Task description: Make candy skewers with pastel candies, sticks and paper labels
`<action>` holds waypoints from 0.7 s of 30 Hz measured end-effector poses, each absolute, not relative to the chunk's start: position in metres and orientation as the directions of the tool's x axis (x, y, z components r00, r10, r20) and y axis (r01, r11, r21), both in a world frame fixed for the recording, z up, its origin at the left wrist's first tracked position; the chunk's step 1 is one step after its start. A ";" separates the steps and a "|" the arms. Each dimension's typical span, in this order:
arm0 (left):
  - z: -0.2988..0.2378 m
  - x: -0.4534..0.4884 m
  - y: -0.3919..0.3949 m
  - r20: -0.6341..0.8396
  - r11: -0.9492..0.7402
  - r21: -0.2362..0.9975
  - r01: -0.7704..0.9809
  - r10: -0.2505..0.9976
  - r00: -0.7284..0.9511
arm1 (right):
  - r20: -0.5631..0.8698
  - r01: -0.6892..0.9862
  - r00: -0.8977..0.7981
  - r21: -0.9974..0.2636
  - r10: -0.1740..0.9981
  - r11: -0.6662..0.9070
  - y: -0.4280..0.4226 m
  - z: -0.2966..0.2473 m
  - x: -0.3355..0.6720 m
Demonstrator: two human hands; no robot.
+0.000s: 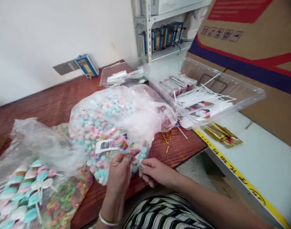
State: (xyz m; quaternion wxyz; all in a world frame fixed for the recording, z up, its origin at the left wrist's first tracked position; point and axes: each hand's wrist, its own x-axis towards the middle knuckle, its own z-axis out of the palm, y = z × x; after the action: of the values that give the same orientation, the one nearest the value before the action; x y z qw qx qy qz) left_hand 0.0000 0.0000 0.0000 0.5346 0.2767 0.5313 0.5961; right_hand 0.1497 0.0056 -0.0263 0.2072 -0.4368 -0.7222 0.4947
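Two hands, six o'clock: left hand [120, 170] and right hand [155, 170], each pinching a thin white piece [139, 163] between them; fingers cover its ends, detail blurred. One bag of pastel candies [100, 122], nine o'clock, partly veiled by crumpled film. Assorted striped lollipops [24, 187], eight o'clock, cut off at the frame. Red-brown wood-grain table [64, 93] beneath. White wall [64, 31], ten; metal shelving [148, 31], twelve; printed carton [221, 47], two, cropped.
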 end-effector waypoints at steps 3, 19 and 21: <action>0.000 -0.021 0.001 -0.165 0.130 0.980 -0.150 0.954 -0.248 | -0.062 0.539 -0.311 -0.833 0.948 0.122 0.009 -0.027 0.207; 0.008 0.001 -0.014 0.222 -0.185 0.749 0.636 0.975 0.022 | -0.085 0.974 0.023 -0.224 0.996 -0.042 0.035 -0.028 0.226; 0.006 0.000 -0.015 0.222 -0.191 0.743 0.642 0.974 0.032 | -0.084 0.971 0.026 -0.233 0.996 -0.045 0.034 -0.028 0.230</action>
State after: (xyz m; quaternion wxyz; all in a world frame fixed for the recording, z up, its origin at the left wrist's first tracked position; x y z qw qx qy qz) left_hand 0.0001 -0.0148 0.0062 0.2289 0.6809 0.5935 0.3629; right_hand 0.2301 0.0335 -0.0281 0.0551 -0.7141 -0.6889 0.1119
